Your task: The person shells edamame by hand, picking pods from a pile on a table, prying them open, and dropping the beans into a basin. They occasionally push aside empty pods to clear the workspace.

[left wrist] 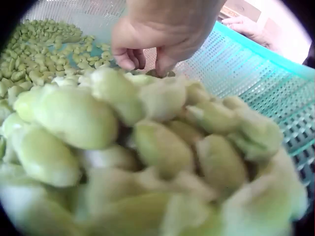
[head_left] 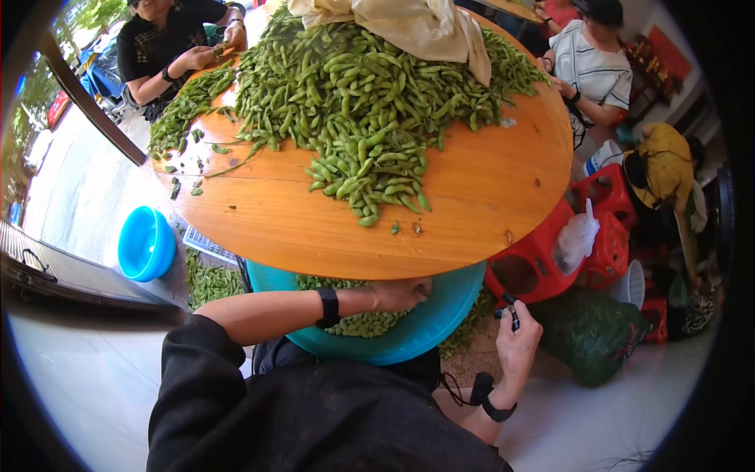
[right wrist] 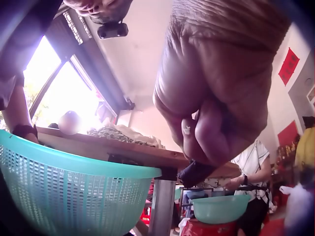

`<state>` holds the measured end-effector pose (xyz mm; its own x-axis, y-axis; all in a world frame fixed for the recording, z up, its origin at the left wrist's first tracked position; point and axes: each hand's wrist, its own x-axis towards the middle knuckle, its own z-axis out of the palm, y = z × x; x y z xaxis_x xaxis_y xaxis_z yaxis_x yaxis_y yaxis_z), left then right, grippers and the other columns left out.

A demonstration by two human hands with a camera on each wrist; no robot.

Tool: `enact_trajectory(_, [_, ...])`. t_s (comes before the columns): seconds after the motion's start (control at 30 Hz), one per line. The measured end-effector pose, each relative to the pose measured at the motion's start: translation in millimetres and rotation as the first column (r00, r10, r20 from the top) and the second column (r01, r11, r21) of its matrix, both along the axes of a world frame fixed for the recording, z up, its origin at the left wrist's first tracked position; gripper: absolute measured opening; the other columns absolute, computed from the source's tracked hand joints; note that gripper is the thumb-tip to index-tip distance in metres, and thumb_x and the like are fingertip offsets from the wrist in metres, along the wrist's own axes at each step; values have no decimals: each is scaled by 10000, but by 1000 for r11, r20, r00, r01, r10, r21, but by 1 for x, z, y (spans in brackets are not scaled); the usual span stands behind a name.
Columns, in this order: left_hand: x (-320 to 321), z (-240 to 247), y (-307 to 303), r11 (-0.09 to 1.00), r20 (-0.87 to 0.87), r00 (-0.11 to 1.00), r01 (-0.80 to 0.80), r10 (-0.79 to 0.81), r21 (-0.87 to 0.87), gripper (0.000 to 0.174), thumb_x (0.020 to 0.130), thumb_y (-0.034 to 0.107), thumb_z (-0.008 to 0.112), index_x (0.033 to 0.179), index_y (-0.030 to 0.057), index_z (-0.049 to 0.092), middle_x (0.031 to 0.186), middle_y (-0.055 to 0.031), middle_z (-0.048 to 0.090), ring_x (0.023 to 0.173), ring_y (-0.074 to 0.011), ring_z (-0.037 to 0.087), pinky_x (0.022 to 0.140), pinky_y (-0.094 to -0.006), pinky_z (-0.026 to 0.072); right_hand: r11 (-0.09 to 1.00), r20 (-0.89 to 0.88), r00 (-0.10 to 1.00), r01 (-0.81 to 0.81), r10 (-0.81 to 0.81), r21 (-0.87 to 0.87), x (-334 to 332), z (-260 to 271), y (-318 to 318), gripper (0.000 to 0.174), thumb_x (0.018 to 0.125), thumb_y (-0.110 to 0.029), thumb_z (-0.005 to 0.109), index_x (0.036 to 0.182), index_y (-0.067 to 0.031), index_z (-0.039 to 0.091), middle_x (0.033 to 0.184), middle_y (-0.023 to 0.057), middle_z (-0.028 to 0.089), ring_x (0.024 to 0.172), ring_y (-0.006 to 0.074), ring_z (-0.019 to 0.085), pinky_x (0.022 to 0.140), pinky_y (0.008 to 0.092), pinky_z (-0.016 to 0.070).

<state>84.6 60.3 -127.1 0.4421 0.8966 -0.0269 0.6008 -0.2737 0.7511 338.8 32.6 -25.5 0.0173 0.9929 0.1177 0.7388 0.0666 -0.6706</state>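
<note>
My left hand [head_left: 403, 294] reaches into a turquoise mesh basket [head_left: 425, 330] below the table edge. In the left wrist view its bent fingers [left wrist: 129, 60] and thumb point down at the shelled green beans [left wrist: 76, 115], with a gap between them; a small dark greenish piece [left wrist: 158, 73] lies under the thumb. Blurred beans fill the foreground there. My right hand [head_left: 519, 340] is outside the basket to the right, curled around a short black tool [head_left: 511, 312]. Its dark end [right wrist: 194, 173] pokes out below the fist in the right wrist view; the rest is hidden.
A big heap of green pods [head_left: 370, 86] under a pale cloth [head_left: 401, 27] covers much of the round wooden table [head_left: 503, 189]. Two people sit across it. Red stools [head_left: 535, 256] and a dark green bag [head_left: 586, 330] stand right; a blue basin [head_left: 147, 244] stands left.
</note>
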Motion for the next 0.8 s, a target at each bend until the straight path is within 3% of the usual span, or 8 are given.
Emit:
enact_trajectory(0.1, [2, 27, -12, 957, 265, 964, 42, 38, -288, 111, 884, 132, 659, 962, 67, 617, 819, -47, 640, 764, -181, 638, 664, -350, 499, 999, -50, 999, -2, 5, 50, -9, 2, 2, 154, 873, -7, 588, 1008, 60, 618, 761, 220, 630, 635, 283, 610, 629, 359, 480])
enact_trajectory(0.17, [9, 59, -27, 707, 459, 874, 224, 159, -671, 110, 909, 148, 654, 959, 62, 606, 799, -11, 610, 727, -119, 603, 634, -309, 491, 998, -47, 999, -3, 6, 63, -10, 2, 2, 145, 875, -7, 586, 1000, 62, 613, 744, 214, 616, 615, 270, 580, 619, 353, 473])
enact_trajectory(0.23, [22, 71, -42, 876, 531, 847, 241, 21, -419, 132, 909, 148, 664, 963, 53, 591, 792, -3, 592, 694, -105, 574, 609, -282, 484, 997, -40, 999, -8, 11, 77, -10, 3, 2, 137, 877, -7, 585, 991, 64, 608, 726, 208, 602, 595, 257, 551, 610, 347, 465])
enact_trajectory(0.27, [27, 84, -48, 772, 444, 891, 218, 91, -596, 151, 899, 136, 668, 1013, 57, 609, 808, -44, 634, 716, -157, 620, 637, -308, 506, 998, -73, 997, 26, -21, 64, -9, 4, 2, 129, 879, -9, 582, 983, 65, 605, 713, 206, 590, 588, 251, 531, 605, 344, 460])
enact_trajectory(0.4, [38, 78, -62, 981, 273, 945, 194, -181, -21, 336, 846, 195, 725, 1127, 43, 621, 927, -140, 658, 831, -364, 662, 723, -426, 539, 995, -50, 996, 72, -69, 65, -3, 7, 2, 126, 882, -12, 576, 976, 66, 606, 689, 199, 569, 583, 223, 511, 599, 342, 454])
enact_trajectory(0.47, [35, 80, -64, 935, 323, 936, 19, -142, 355, 332, 834, 209, 732, 1086, 28, 613, 941, -131, 624, 817, -372, 647, 699, -438, 537, 997, -46, 997, 69, -67, 44, 0, 8, 1, 132, 882, -12, 575, 983, 67, 608, 685, 197, 567, 584, 214, 510, 597, 344, 454])
enact_trajectory(0.77, [-100, 107, -6, 776, -34, 929, -286, 367, 563, 106, 850, 95, 637, 941, 55, 599, 869, -93, 546, 768, -311, 613, 646, -414, 537, 996, -102, 995, -16, 24, 84, -36, 10, 6, 90, 874, -6, 577, 933, 59, 599, 700, 169, 588, 623, 221, 576, 623, 340, 472])
enact_trajectory(0.8, [-103, 106, -2, 759, -67, 914, -290, 400, 582, 97, 849, 91, 629, 931, 53, 594, 853, -94, 535, 776, -309, 614, 645, -418, 537, 991, -127, 989, -65, 79, 115, -42, 7, 9, 90, 895, -21, 579, 944, 48, 608, 671, 81, 550, 591, 138, 516, 562, 294, 423])
